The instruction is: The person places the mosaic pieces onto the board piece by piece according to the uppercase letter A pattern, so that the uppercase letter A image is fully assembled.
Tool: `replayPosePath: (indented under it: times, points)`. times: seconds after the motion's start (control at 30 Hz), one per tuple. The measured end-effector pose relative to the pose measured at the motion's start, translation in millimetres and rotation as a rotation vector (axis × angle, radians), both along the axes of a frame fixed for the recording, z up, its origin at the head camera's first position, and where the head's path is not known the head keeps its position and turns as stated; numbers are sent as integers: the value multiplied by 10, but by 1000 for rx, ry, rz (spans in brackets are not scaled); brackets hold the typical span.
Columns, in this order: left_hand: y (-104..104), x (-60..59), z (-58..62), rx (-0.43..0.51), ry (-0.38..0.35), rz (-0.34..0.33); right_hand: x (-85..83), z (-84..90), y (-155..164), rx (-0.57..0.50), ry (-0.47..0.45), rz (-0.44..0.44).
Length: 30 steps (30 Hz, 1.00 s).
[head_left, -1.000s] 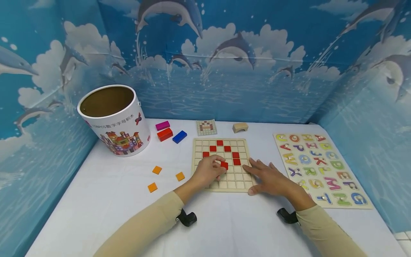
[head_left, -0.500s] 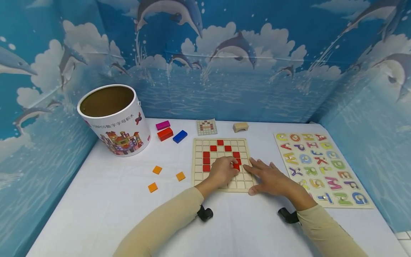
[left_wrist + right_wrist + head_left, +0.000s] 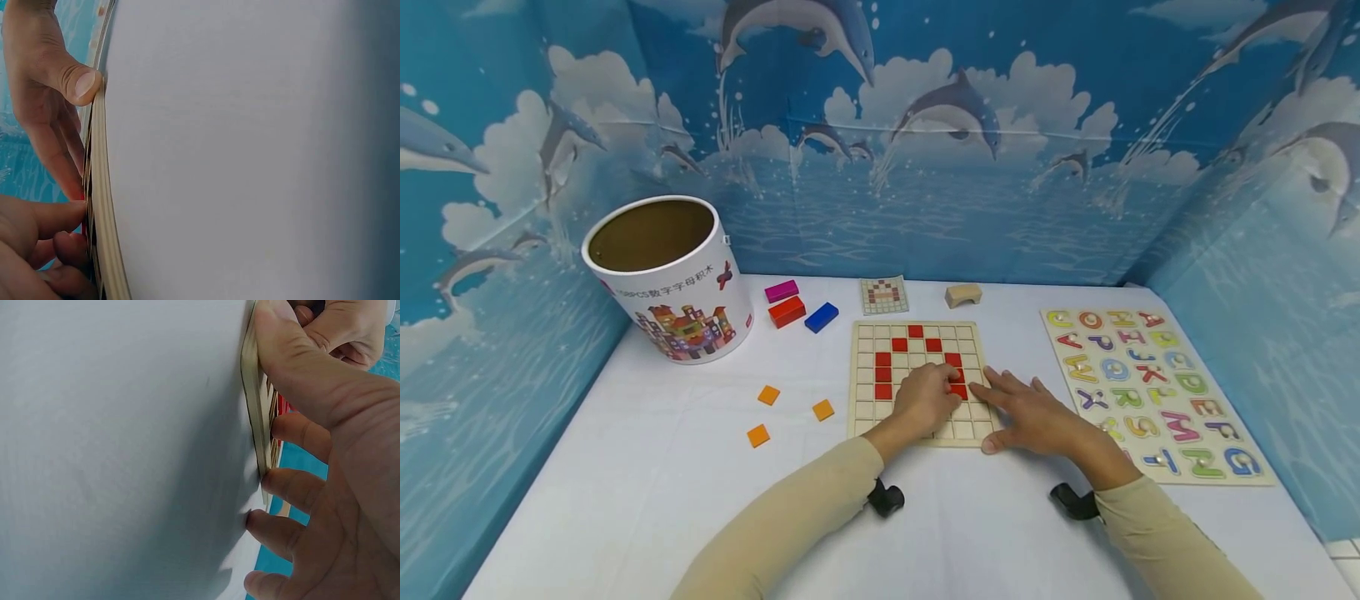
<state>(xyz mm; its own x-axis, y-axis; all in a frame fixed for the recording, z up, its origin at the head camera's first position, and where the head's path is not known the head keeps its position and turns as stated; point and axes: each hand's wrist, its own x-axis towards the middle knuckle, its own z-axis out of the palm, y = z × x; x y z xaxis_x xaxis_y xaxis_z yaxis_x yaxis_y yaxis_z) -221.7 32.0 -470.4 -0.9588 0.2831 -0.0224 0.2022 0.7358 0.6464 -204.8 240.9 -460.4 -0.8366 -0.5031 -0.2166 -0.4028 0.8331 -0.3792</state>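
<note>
A square wooden grid board (image 3: 868,429) lies on the white table with several red square tiles in an arch-like pattern. My left hand (image 3: 922,398) is over its right half, fingertips pinching a red tile (image 3: 959,392) low in the right-hand column. In the left wrist view, the curled fingers (image 3: 62,215) of that hand meet the board's surface. My right hand (image 3: 1033,418) rests with spread fingers on the board's right edge. The right wrist view shows its thumb (image 3: 281,337) against the board's near edge. The left palm is hidden.
Several orange tiles (image 3: 768,395) lie left of the board. Behind are red (image 3: 787,312), blue (image 3: 822,317) and magenta (image 3: 782,291) blocks, a small pattern card (image 3: 883,296) and a wooden arch block (image 3: 963,295). A large bucket (image 3: 700,321) stands back left, an alphabet board (image 3: 1150,392) right.
My left hand has moved right across the board with a red tile, from its middle to the right-hand red column. Red tiles on the left side came into view. The right hand stays put.
</note>
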Motion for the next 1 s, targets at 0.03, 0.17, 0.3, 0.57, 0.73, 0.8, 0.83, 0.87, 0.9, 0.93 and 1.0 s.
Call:
replayPosePath:
  times: [0.03,0.17,0.3,0.57,0.73,0.8,0.83,0.87,0.9,0.93,1.0]
  points:
    - [-1,1,1,2,1,0,1,-1,2,-3,0,0]
    - [-79,6,2,47,-1,5,4,-11,0,-11,-7,-1]
    - [-378,11,96,138,-4,22,9,-17,-10,-8,-4,-3]
    - [-1684,-39,382,411,-156,229,16,25,-54,4,-14,1]
    - [-2422,18,364,336,-220,358,30,48,-54,9,-14,-13]
    - [-2623,103,316,291,-223,383,31,45,-51,1,-21,-16]
    - [-2702,155,283,268,-226,388,29,43,-49,-2,-21,-12]
    - [-2764,210,246,245,-227,389,27,40,-45,-4,-26,-13]
    - [-2812,268,207,227,-227,383,24,38,-41,-1,-26,-12]
    - [-2845,323,171,220,-229,372,20,38,-38,4,-24,-10]
    - [-2874,421,102,225,-232,347,11,39,-25,18,-15,-9]
